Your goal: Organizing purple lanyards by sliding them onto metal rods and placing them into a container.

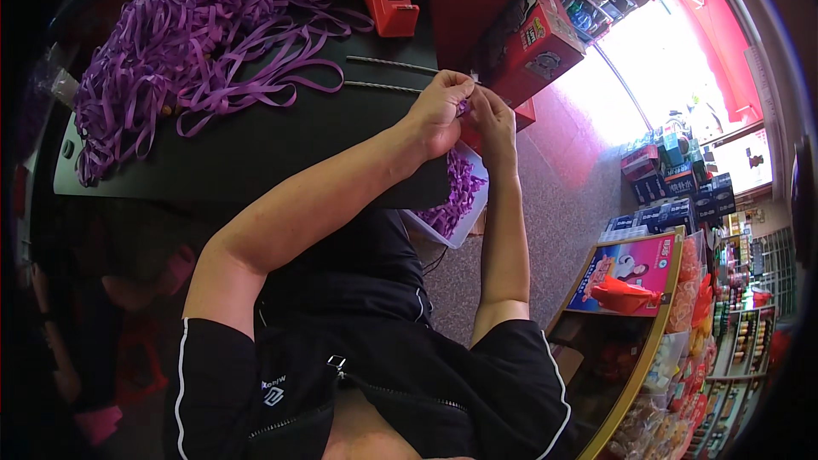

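Close together past the right end of the dark table (290,140), my left hand (440,111) and my right hand (494,123) meet with fingers pinched. A bit of purple ribbon (463,108) shows between them, mostly covered by the fingers. Two thin twisted rods (383,85) lie side by side on the tabletop, their right ends near my left hand. Below my hands stands a white tub (470,226) holding many short purple ribbon pieces (456,192). A large tangled heap of purple ribbon (187,43) covers the table's far left, with loose loops trailing rightward.
A red tape dispenser (392,4) sits at the table's far edge. Beyond my hands is a red carton (541,38). On the right, a wood-edged display case (635,324) carries a red bag, and stacked boxes (673,196) stand near the bright doorway.
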Action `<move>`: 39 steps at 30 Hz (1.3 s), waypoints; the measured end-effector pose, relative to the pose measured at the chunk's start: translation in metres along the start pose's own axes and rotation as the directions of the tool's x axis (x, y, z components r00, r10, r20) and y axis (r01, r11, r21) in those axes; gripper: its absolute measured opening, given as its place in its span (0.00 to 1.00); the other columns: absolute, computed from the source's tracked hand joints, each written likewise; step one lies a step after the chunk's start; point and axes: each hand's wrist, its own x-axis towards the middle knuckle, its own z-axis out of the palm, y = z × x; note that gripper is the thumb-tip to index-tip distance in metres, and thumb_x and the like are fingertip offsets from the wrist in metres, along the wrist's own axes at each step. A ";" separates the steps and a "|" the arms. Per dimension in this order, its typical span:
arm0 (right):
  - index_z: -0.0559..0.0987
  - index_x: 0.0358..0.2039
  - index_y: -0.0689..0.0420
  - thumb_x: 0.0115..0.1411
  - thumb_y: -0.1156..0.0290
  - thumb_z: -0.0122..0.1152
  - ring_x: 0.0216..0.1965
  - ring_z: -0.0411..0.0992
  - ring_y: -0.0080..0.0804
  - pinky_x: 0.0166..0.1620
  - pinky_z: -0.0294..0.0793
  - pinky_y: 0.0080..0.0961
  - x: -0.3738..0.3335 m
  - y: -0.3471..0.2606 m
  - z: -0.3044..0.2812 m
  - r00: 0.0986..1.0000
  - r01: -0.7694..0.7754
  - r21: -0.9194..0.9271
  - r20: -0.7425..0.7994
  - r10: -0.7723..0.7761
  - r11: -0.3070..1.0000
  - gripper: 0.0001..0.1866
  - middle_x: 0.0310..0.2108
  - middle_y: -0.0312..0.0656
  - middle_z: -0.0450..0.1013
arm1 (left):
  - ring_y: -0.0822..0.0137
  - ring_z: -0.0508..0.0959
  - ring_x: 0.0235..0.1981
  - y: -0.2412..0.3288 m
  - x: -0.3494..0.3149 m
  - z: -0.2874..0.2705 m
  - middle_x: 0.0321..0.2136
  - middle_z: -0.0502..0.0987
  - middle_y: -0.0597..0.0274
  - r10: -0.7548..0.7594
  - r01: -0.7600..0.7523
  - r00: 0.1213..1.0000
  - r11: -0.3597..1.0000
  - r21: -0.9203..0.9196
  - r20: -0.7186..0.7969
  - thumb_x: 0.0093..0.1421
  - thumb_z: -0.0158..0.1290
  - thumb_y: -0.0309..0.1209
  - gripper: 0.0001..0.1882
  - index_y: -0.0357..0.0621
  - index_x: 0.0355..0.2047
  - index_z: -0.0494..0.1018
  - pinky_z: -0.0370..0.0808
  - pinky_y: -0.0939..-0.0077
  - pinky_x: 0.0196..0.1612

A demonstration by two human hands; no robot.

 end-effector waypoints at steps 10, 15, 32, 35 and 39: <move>0.79 0.39 0.62 0.64 0.61 0.47 0.49 0.67 0.28 0.55 0.60 0.27 0.046 -0.040 -0.032 0.951 0.120 0.146 0.268 -0.156 0.982 0.19 0.43 0.41 0.74 | 0.72 0.63 0.37 0.003 -0.002 0.004 0.30 0.66 0.72 -0.071 0.077 0.994 0.994 0.083 -0.079 0.59 0.53 0.33 0.05 0.56 0.32 0.67 0.56 0.70 0.48; 0.79 0.37 0.61 0.60 0.62 0.54 0.46 0.67 0.25 0.53 0.61 0.24 0.059 -0.044 -0.044 0.826 0.020 0.090 0.560 -0.067 0.996 0.14 0.44 0.40 0.72 | 0.72 0.63 0.38 0.001 -0.003 0.004 0.31 0.66 0.72 -0.071 0.076 0.995 0.995 0.071 -0.068 0.59 0.54 0.33 0.05 0.56 0.32 0.67 0.55 0.69 0.49; 0.78 0.35 0.59 0.58 0.67 0.59 0.34 0.66 0.15 0.41 0.64 0.15 0.081 -0.018 -0.049 0.734 -0.261 -0.019 0.645 0.211 0.965 0.10 0.31 0.29 0.72 | 0.51 0.49 0.63 0.005 0.001 -0.002 0.59 0.51 0.42 -0.142 0.132 0.987 0.983 -0.125 -0.077 0.62 0.45 0.44 0.21 0.59 0.54 0.56 0.31 0.60 0.66; 0.79 0.34 0.60 0.57 0.66 0.59 0.32 0.67 0.15 0.40 0.65 0.15 0.089 -0.013 -0.041 0.673 -0.232 -0.161 0.685 0.278 0.959 0.10 0.29 0.30 0.72 | 0.48 0.43 0.66 0.009 -0.004 0.004 0.62 0.45 0.37 -0.152 0.143 0.987 0.980 -0.137 -0.051 0.63 0.44 0.46 0.22 0.58 0.55 0.56 0.27 0.59 0.66; 0.81 0.31 0.60 0.55 0.64 0.60 0.28 0.66 0.16 0.35 0.65 0.17 0.096 -0.010 -0.035 0.692 -0.083 -0.298 0.669 0.271 0.951 0.12 0.24 0.30 0.72 | 0.47 0.37 0.67 0.010 -0.006 0.007 0.64 0.41 0.37 -0.151 0.145 0.988 0.983 -0.114 -0.040 0.63 0.42 0.46 0.22 0.57 0.55 0.56 0.25 0.58 0.65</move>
